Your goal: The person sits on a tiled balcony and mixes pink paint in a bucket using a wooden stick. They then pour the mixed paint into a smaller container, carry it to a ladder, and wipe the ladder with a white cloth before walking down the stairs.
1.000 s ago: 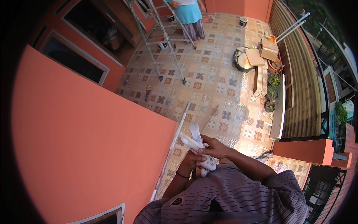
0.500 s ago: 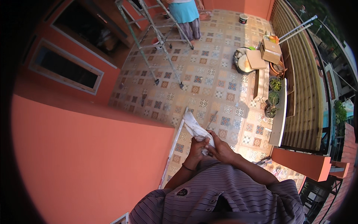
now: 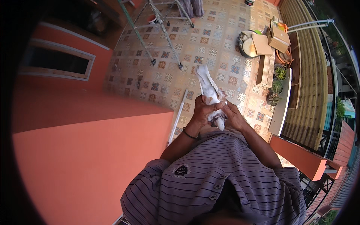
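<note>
In front of my chest, both hands hold a white bird that looks like a pigeon [image 3: 210,88]. Its long white wings and tail point away from me. A dark purplish neck and a small white head face my shirt. My left hand [image 3: 204,111] wraps its left side, with the thumb laid across the top. On the opposite side, my right hand [image 3: 233,115] grips the body with its thumb near the left one. The bird's underside and most of my fingertips are hidden.
A stepladder [image 3: 162,32] stands ahead on the tiled floor [image 3: 210,48], with another person's legs [image 3: 190,9] behind it. An orange wall [image 3: 93,161] borders the left. To the right are cardboard boxes [image 3: 279,38], a black tub [image 3: 243,50] and potted plants [image 3: 277,87] beside a slatted fence.
My hands have moved outward from my body with the bird, and its neck and head now show between them. The view has tipped, so the floor and ladder appear higher.
</note>
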Demonstrator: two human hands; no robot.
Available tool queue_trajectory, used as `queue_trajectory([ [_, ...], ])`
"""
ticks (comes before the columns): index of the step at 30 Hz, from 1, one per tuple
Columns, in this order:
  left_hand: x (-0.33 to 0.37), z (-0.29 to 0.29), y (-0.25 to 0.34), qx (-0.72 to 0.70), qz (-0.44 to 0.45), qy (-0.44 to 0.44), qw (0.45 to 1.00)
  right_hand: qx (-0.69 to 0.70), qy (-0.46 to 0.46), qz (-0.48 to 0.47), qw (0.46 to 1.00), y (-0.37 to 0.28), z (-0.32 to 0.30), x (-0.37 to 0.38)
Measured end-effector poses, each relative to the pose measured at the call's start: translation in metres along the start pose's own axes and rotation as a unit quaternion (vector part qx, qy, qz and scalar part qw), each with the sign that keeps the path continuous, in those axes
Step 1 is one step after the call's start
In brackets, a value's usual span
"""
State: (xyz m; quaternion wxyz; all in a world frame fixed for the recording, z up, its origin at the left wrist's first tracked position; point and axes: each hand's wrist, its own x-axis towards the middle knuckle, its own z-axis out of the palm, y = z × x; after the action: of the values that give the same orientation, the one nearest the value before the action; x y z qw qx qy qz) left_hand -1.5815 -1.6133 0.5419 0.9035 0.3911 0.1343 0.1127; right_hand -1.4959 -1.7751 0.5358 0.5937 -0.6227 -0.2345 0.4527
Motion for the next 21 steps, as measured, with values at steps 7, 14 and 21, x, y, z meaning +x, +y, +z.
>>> queue_trajectory([
  [7,0.057,-0.016,0.028,0.055,0.005,0.037,0.998,0.052,-0.049,0.074,0.995,-0.023,-0.022,0.068],
  [14,0.115,-0.026,0.047,0.002,-0.029,0.047,0.998,0.007,-0.068,0.122,0.99,-0.035,-0.056,0.129],
  [21,0.214,-0.001,0.038,0.096,-0.054,0.123,0.986,-0.043,-0.148,0.098,0.983,-0.059,-0.142,0.19],
])
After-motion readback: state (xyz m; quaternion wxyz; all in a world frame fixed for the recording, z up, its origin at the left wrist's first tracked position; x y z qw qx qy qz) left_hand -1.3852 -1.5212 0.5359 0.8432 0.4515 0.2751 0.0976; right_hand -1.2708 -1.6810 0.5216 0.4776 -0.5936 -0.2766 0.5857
